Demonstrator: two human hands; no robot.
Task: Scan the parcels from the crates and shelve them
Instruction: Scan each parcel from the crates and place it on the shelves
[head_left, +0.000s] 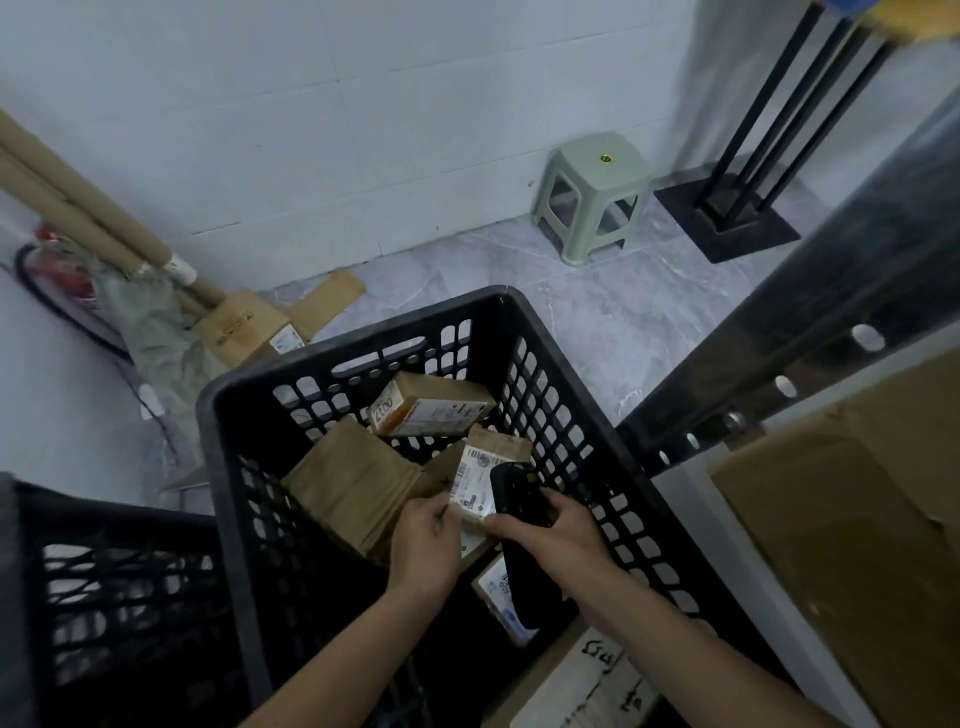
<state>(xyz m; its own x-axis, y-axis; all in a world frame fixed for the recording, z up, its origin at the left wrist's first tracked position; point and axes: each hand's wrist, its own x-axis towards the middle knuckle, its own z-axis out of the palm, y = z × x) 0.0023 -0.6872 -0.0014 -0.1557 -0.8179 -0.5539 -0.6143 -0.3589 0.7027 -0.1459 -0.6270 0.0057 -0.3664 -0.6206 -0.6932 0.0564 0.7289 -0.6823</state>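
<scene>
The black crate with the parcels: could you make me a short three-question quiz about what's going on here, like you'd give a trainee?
1. True or false: the black crate still has parcels inside.
2. Which hand holds the black scanner? A) left hand B) right hand C) neither
3. Fill in: the left hand grips a small parcel with a white ____ on it.

Key
1. True: several brown parcels lie in it.
2. B: the right hand holds it, right beside the small parcel.
3. Label.
</scene>
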